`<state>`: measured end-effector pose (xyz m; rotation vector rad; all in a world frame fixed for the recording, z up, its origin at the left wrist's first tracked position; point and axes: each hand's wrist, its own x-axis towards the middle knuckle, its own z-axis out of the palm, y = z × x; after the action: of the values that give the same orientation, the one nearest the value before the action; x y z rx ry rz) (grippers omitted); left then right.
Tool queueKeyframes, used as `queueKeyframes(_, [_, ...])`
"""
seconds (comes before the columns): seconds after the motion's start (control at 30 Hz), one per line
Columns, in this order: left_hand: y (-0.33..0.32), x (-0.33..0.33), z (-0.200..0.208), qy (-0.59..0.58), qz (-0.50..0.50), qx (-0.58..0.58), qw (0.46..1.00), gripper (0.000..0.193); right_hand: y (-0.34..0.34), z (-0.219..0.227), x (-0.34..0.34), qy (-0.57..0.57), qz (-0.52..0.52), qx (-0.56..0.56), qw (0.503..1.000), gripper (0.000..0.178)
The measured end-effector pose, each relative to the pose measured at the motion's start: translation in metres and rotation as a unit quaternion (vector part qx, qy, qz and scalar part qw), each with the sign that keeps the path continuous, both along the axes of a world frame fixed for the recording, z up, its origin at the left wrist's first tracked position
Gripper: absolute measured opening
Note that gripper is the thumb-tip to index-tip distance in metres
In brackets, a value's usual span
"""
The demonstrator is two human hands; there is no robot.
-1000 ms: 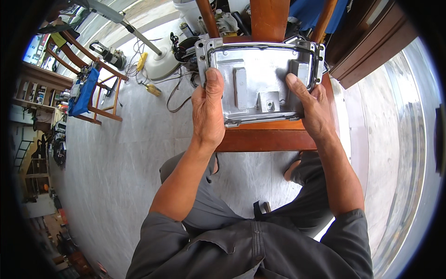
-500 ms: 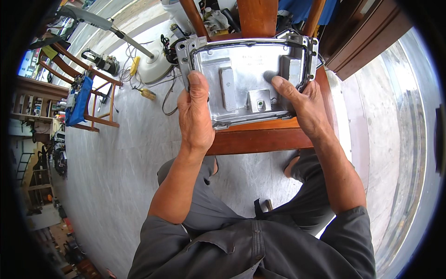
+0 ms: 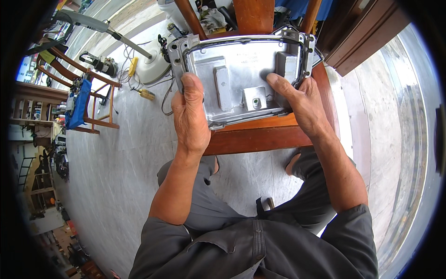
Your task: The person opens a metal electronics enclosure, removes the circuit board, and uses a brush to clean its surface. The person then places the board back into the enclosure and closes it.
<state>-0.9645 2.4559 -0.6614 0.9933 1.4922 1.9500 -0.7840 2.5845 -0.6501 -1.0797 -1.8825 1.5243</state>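
Both hands hold a silver metal housing (image 3: 239, 65), a shallow tray-like casting with raised blocks inside and a dark seal along its rim. It is held above a wooden chair (image 3: 260, 139), with the hollow side facing me. My left hand (image 3: 191, 114) grips the left edge, thumb on top along the rim. On the other side, my right hand (image 3: 306, 104) clasps the lower right corner, its thumb reaching over the inner face. The fingers of both hands are mostly hidden behind the housing.
A second wooden chair (image 3: 104, 123) with a blue cloth (image 3: 79, 104) stands at the left. Near it on the floor lie a screwdriver with a yellowish handle (image 3: 146, 94) and cables. A white round stand base (image 3: 155, 65) sits behind. Brown wooden furniture (image 3: 367, 37) is at the far right.
The housing has shifted slightly left and tilted a little, its left side lower. Both hands moved with it and keep their hold.
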Motion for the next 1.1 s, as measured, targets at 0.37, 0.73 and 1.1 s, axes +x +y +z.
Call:
queueKeyframes(0.37, [-0.001, 0.000, 0.011, -0.089, -0.032, -0.031, 0.995, 0.075, -0.002, -0.005, -0.004, 0.027, -0.010, 0.019, 0.999, 0.055])
queueKeyframes(0.73, [0.000, -0.006, 0.007, -0.078, -0.025, -0.020, 0.996, 0.075, 0.009, 0.003, 0.006, -0.021, 0.030, 0.012, 0.999, 0.066])
queueKeyframes(1.1, [-0.002, -0.010, 0.007, -0.038, 0.005, -0.018, 0.999, 0.065, 0.029, -0.008, 0.013, 0.089, -0.020, 0.021, 0.996, 0.051])
